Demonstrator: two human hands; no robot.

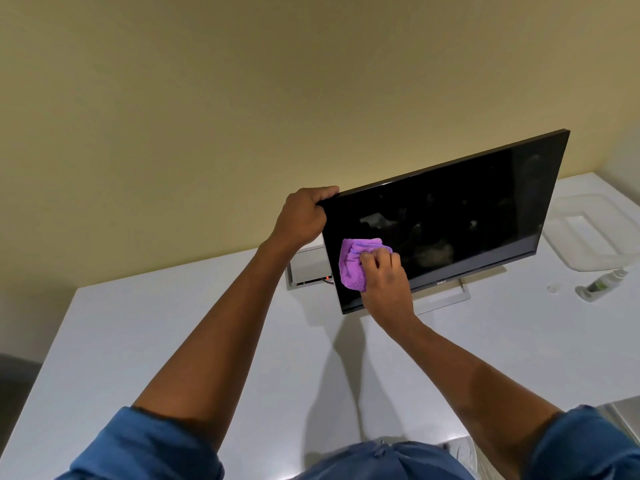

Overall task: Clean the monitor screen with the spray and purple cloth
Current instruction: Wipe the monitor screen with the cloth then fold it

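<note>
The monitor [446, 216] carries one legible marking: the brand name "DELL" at the centre of its lower bezel. The spray bottle [604, 283] label is too small to read.

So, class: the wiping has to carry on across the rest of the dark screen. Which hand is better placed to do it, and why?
The right hand: it presses the purple cloth on the monitor screen. The left hand is busy gripping the monitor's top corner.
</note>
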